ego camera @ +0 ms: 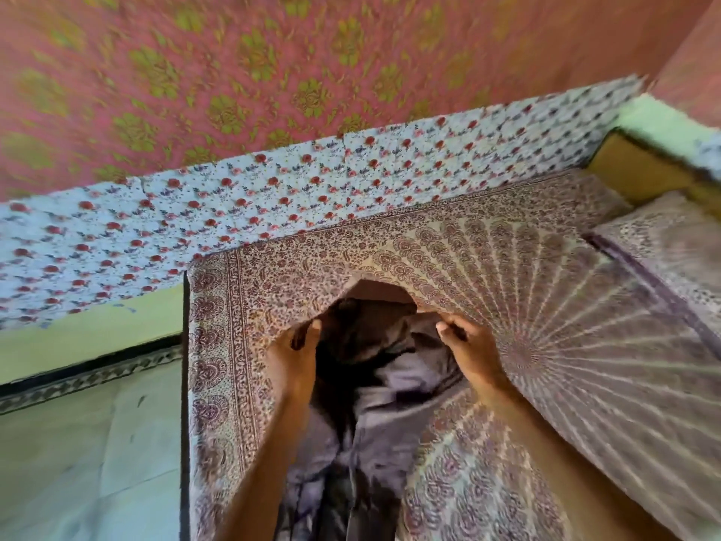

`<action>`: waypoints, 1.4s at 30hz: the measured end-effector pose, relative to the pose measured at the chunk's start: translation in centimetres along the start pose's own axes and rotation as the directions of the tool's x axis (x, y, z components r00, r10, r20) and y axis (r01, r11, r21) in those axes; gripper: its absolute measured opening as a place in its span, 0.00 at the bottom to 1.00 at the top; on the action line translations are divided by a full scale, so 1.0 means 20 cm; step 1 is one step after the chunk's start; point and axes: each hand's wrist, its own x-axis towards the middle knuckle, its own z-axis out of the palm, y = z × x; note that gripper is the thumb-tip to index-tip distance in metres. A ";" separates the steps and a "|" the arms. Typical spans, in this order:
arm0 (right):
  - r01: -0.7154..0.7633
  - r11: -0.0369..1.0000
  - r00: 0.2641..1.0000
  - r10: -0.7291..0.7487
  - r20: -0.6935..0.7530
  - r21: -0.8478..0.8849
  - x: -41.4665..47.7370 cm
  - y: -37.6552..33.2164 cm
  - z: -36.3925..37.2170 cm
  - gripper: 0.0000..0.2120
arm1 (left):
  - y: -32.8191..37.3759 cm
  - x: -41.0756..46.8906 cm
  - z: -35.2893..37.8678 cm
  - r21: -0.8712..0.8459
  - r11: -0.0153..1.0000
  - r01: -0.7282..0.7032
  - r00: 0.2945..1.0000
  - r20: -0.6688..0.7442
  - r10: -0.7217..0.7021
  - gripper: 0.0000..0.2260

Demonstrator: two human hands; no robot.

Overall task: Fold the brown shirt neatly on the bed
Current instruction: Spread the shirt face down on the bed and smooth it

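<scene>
The brown shirt [374, 369] hangs crumpled between my two hands, over the near left part of the bed. It looks dark brown to grey, with its lower part trailing down toward me. My left hand [292, 357] pinches its upper left edge. My right hand [468, 349] pinches its upper right edge, fingers closed on the cloth. The shirt's top edge is lifted a little above the bedsheet [546, 306], which has a purple mandala print. The frame is blurred, so seams and sleeves do not show clearly.
A pillow [671, 244] in the same print lies at the right of the bed. A blue floral cloth [273, 197] lines the wall behind the bed, below pink patterned wallpaper. The tiled floor [78, 443] lies to the left of the bed's edge.
</scene>
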 end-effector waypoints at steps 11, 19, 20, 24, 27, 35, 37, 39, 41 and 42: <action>0.323 0.819 0.842 -0.477 -0.252 -0.474 -0.80 -0.15 -1.45 0.06 | 0.76 -1.27 -0.32 0.020 0.990 -0.143 0.871 -0.472 0.136 0.14; 0.380 0.648 0.925 -0.261 0.276 -0.660 -0.95 -0.09 -2.05 0.09 | 0.76 -1.64 -0.44 0.117 0.967 -0.227 0.964 -0.114 0.240 0.11; 0.399 0.573 0.902 -0.105 0.419 -0.716 -0.94 -0.06 -2.10 0.08 | 0.76 -1.65 -0.48 0.170 0.946 -0.275 0.948 0.212 0.238 0.09; 0.378 0.474 0.737 0.365 0.568 -0.795 -0.96 -0.03 -2.25 0.14 | 0.88 -1.74 -0.58 0.397 0.742 -0.539 0.437 0.886 -0.157 0.09; 0.321 0.480 0.784 0.348 0.514 -0.816 -1.00 -0.10 -2.27 0.16 | 0.92 -1.76 -0.52 0.354 0.770 -0.530 0.586 0.810 0.031 0.08; 0.085 0.747 0.983 -0.172 -0.068 -0.660 -0.82 0.03 -1.90 0.13 | 0.72 -1.56 -0.05 0.173 0.928 -0.331 0.937 0.176 0.301 0.09; 0.048 0.725 0.994 -0.102 -0.038 -0.687 -0.72 0.15 -1.78 0.15 | 0.62 -1.45 0.06 0.186 0.937 -0.297 0.949 0.168 0.268 0.09; -0.013 0.679 0.995 -0.062 -0.075 -0.734 -0.62 0.26 -1.66 0.14 | 0.52 -1.34 0.19 0.196 0.949 -0.247 0.965 0.144 0.221 0.09; -0.099 0.607 0.989 -0.028 -0.145 -0.788 -0.54 0.35 -1.55 0.10 | 0.45 -1.23 0.30 0.309 0.927 -0.213 0.977 0.082 0.197 0.10; -0.130 0.563 0.985 -0.024 -0.173 -0.816 -0.49 0.39 -1.51 0.08 | 0.42 -1.17 0.36 0.416 0.888 -0.198 0.979 0.030 0.204 0.10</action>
